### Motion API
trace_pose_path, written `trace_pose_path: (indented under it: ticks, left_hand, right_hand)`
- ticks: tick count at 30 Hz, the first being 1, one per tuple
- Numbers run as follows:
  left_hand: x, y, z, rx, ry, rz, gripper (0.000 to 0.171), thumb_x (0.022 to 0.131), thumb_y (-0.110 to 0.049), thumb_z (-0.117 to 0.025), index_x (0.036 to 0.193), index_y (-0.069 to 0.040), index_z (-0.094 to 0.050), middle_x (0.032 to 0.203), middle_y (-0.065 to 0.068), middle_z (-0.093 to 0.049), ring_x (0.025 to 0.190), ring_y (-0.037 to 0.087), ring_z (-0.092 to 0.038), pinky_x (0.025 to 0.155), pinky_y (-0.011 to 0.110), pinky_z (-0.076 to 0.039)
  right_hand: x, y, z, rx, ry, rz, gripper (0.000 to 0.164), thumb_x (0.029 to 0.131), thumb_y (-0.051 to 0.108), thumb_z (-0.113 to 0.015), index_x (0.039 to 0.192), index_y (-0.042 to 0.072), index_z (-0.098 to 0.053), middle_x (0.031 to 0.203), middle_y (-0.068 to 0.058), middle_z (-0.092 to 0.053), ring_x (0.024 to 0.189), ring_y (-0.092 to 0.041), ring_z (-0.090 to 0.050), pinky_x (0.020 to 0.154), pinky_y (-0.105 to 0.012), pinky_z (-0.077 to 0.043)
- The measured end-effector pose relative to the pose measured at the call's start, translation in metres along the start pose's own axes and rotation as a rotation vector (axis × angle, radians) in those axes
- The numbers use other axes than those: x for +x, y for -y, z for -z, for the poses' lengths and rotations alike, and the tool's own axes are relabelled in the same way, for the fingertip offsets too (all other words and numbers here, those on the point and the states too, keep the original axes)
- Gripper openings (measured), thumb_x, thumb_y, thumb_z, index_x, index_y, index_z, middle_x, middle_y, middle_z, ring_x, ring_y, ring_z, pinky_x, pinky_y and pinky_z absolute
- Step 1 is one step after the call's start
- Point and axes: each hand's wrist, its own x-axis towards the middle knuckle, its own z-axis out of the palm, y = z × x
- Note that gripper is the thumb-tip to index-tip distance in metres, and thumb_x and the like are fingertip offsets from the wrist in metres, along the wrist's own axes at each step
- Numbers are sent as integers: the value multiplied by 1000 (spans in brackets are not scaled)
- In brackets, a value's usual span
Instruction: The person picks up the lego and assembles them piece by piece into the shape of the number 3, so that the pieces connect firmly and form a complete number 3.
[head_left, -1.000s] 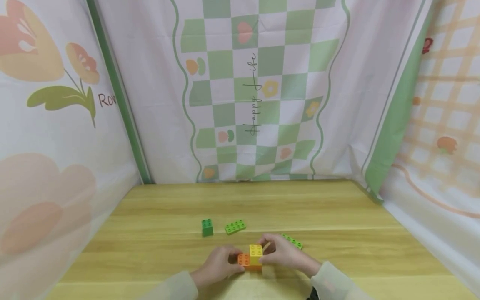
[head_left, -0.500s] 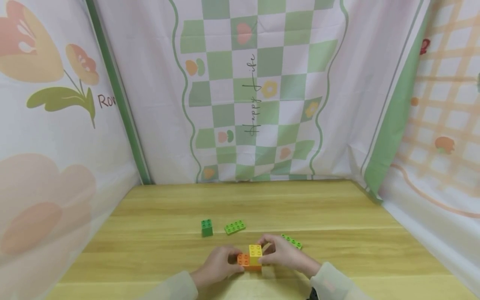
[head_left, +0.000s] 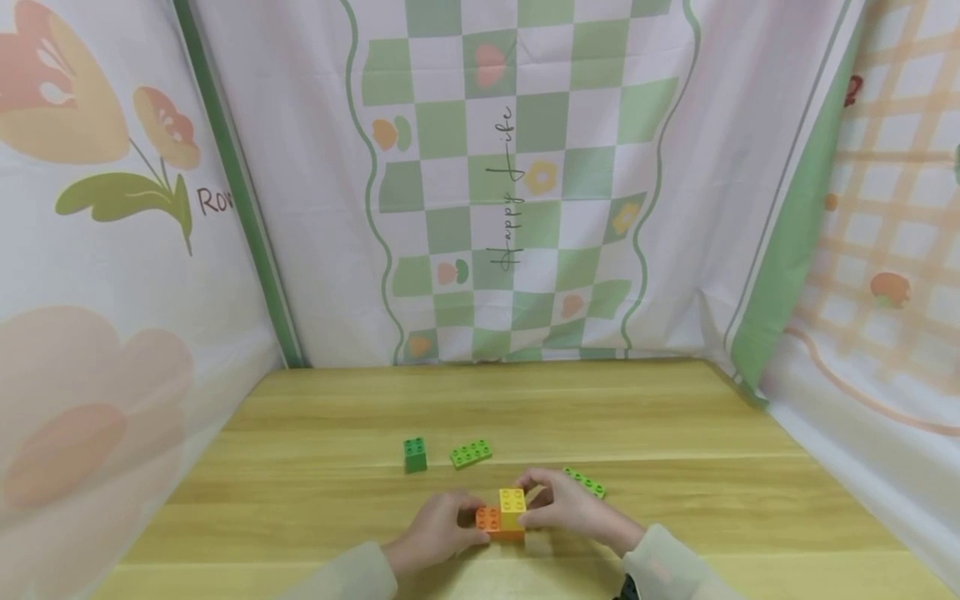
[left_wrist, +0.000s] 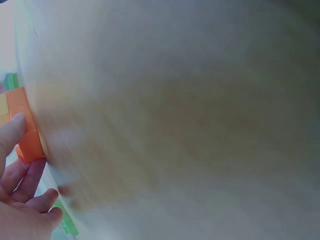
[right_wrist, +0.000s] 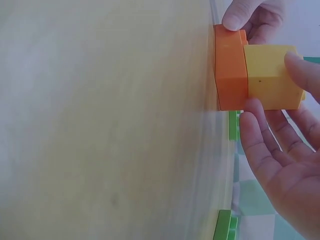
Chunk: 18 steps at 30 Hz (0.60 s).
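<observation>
An orange toy brick (head_left: 487,519) lies on the wooden table near its front. On its right half sits a yellow brick (head_left: 512,502), with bare orange studs to the left. My left hand (head_left: 437,532) pinches the left end of the orange brick between thumb and fingers. From the other side, my right hand (head_left: 567,506) grips the yellow brick. In the right wrist view the right thumb lies on one face of the yellow brick (right_wrist: 267,75), with fingers at the opposite face. The left wrist view shows the left thumb against the side of the orange brick (left_wrist: 31,145).
Behind the hands stand a dark green brick (head_left: 415,455) and a flat light green brick (head_left: 471,453). Another light green brick (head_left: 585,482) lies just beyond the right hand, partly hidden by it. Printed cloth (head_left: 517,208) hangs behind and along both sides of the table (head_left: 300,467).
</observation>
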Motion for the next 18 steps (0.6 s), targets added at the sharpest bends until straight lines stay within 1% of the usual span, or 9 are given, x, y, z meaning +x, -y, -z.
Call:
trace_pose_path:
  ticks: [7,11,14,18]
  left_hand:
    - [0,0,-1,1,0,0,34,73,-23,-78,102,-8,-69,89,-9,-61,85,6,-55,79,30,-47]
    - [-1,-2,0,-8,0,3,33,73,-22,-78,102,-7,-69,89,-9,-61,85,7,-55,79,30,-47]
    - [-2,-4,1,-14,-4,8,34,73,-21,-78,102,-7,-69,90,-9,-61,85,7,-55,80,31,-47]
    - [-3,-5,0,-9,-13,12,36,73,-22,-77,103,-7,-68,92,-7,-62,87,9,-55,82,33,-46]
  right_hand:
    - [-2,3,3,14,22,-7,41,79,10,-71,117,2,-56,112,-13,-56,87,-27,-60,70,-32,-53]
    - [-3,5,6,18,28,-10,43,80,11,-71,118,0,-55,114,-14,-55,87,-26,-60,71,-33,-53]
    - [-4,6,9,-4,8,10,45,79,11,-71,118,-3,-54,111,-14,-56,87,-26,-60,72,-33,-52]
    - [-3,6,14,-29,-28,36,47,79,10,-72,118,-6,-51,111,-19,-54,87,-27,-58,73,-31,-51]
